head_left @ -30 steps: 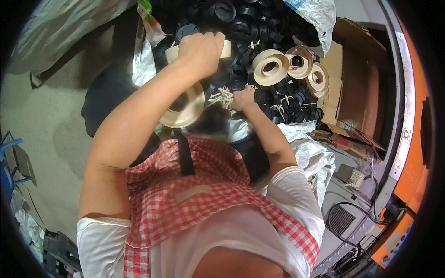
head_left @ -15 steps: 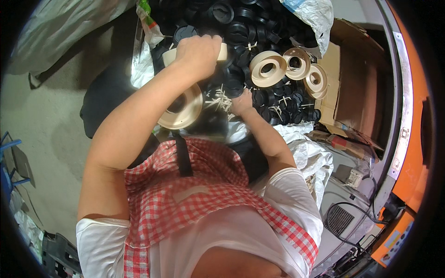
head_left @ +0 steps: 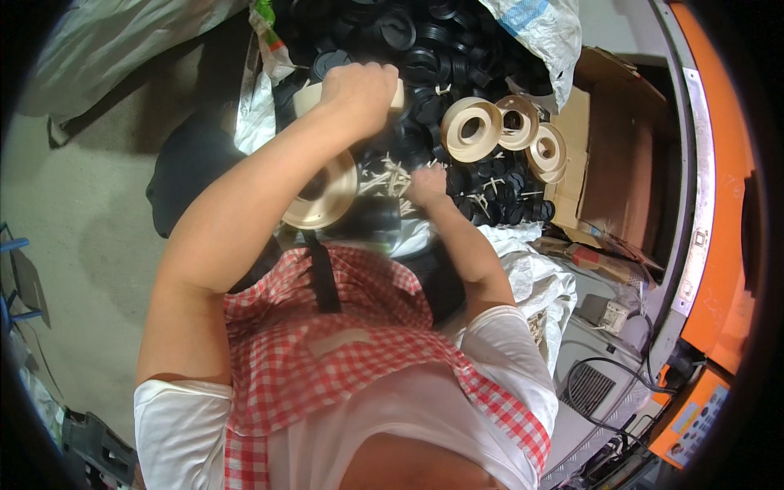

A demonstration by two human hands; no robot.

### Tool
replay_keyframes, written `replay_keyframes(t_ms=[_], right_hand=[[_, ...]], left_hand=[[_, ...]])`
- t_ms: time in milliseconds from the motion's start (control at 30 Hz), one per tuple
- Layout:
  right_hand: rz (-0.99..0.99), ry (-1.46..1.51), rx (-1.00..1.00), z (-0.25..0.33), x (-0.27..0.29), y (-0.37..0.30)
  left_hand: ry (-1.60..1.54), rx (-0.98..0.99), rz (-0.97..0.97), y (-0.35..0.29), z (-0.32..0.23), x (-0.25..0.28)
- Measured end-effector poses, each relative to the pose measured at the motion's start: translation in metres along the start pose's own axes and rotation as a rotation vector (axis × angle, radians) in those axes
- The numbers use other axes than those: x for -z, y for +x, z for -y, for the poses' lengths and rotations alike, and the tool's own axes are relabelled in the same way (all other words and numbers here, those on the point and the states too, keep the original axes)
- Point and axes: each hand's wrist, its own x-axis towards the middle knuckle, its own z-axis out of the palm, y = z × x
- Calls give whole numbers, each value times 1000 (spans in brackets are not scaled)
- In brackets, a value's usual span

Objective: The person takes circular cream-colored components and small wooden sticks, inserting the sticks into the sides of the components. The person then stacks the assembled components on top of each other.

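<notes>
My left hand (head_left: 359, 90) clamps the beige plastic spool (head_left: 322, 192) by its stiff, light core; my right hand (head_left: 426, 184) pinches pale plastic slivers (head_left: 384, 173).

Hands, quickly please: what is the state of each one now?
Left hand: closed around a beige spool, gripping its upper flange.
Right hand: resting among small beige pieces on the black parts; whether it holds any cannot be told.
</notes>
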Motion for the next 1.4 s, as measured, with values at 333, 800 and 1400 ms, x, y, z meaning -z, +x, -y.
replay_keyframes(t_ms=[333, 800, 1400], right_hand=[[-133, 241, 200, -37, 87, -52], [-117, 1253, 74, -128, 128, -82], [-410, 646, -219, -149, 119, -115]], left_hand=[[-18, 45, -64, 1, 0, 16], [-72, 55, -35, 2, 1, 24], [-78, -19, -43, 3, -8, 16]])
